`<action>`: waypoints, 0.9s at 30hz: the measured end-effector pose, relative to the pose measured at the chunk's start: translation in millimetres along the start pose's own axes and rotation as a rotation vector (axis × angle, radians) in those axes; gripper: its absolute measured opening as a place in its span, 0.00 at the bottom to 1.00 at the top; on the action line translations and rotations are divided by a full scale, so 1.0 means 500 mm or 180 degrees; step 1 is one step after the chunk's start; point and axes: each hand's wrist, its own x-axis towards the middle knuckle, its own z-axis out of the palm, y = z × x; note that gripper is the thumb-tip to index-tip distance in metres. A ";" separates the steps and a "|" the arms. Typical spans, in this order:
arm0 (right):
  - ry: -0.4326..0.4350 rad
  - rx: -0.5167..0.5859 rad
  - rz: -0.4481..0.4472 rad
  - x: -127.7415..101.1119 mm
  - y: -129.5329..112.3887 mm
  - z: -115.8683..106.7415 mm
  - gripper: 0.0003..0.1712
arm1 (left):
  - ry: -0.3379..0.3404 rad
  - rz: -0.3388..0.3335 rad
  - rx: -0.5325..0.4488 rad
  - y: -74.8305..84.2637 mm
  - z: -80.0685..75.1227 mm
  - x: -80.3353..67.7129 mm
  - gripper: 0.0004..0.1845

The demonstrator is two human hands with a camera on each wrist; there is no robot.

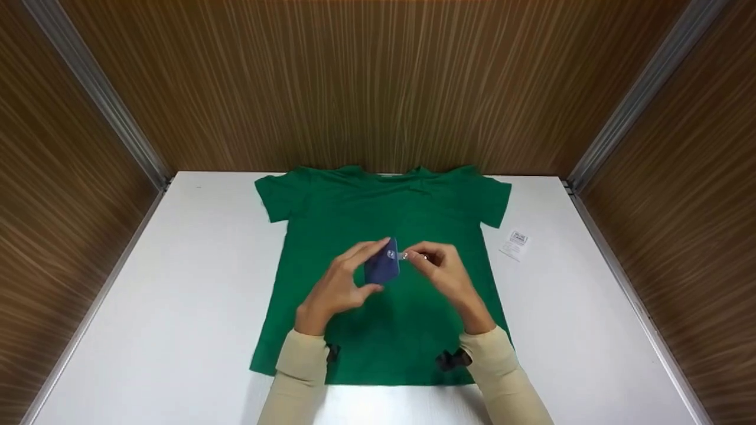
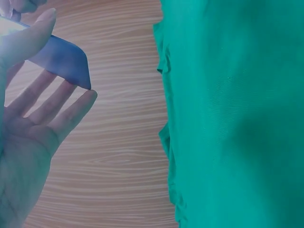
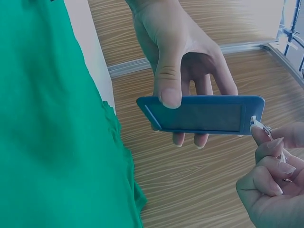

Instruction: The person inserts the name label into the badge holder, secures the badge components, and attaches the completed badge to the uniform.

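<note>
**Card holder and small clip, one in each of my hands, above a green shirt**

Item 1: card holder (image 1: pixel 381 267), blue, tilted, held up off the shirt near the middle of the head view. My left hand (image 1: pixel 336 286) grasps it by the edges, thumb to one side, fingers to the other.

Item 2: clip (image 1: pixel 405 255), clear strap with bright metal parts, at the holder's end. My right hand (image 1: pixel 446 268) pinches it between thumb and fingers. Whether the strap runs through a slot, I cannot tell.

Item 3: shirt (image 1: pixel 384 212), plain green, short-sleeved, spread flat on the white desk (image 1: pixel 201 265).

Step in hand, as I judge it: working the clip where it meets the holder. The next move calls for a steady left hold and a fine right-hand pinch, the strap lined up with that end.

Markings: a small pale emblem on the holder's face, illegible. A white printed card (image 1: pixel 515 246), right of the shirt, bears a boxed block-letter heading, perhaps beginning "BLUE", with finer lines beneath, too small to read. No brand can be confirmed.
</note>
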 end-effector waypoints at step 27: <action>0.0087 -0.0145 0.0250 0.004 0.012 -0.014 0.13 | 0.0137 0.0025 0.0236 0.004 -0.018 -0.009 0.31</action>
